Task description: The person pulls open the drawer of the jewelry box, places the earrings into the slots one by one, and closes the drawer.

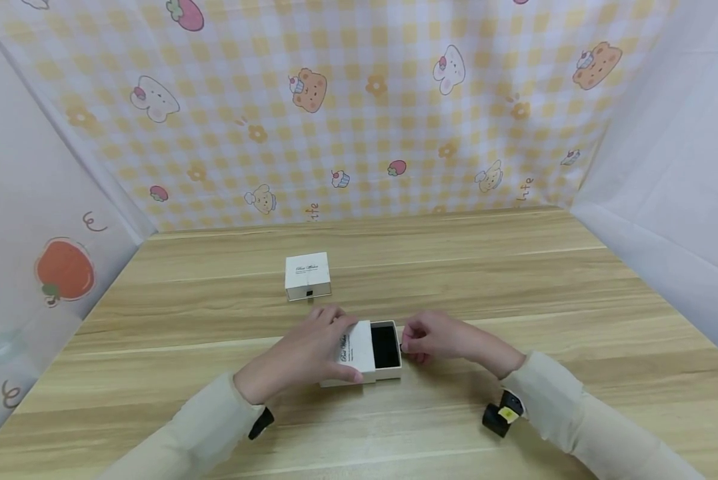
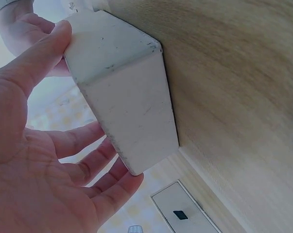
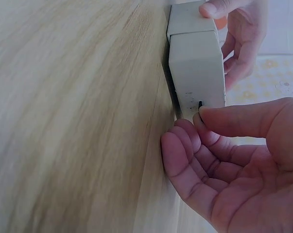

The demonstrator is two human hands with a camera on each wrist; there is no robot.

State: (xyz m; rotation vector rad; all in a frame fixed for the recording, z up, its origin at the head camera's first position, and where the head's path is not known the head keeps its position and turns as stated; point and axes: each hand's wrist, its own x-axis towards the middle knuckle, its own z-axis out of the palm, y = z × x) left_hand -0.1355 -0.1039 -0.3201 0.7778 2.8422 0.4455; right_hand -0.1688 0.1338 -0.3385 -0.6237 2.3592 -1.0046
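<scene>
A white box with dark lettering on its sleeve lies on the table, its drawer partly out to the right and showing a black inside. My left hand grips the sleeve from the left, thumb on the near side and fingers on the far side; the left wrist view shows the box between thumb and fingers. My right hand pinches a small black tab on the drawer's end between thumb and forefinger, the other fingers curled in.
A second white box, closed, with a black tab on its near side, stands behind the first, a little to the left. A checked cloth with printed figures hangs behind the wooden table; pale cloth hangs at both sides.
</scene>
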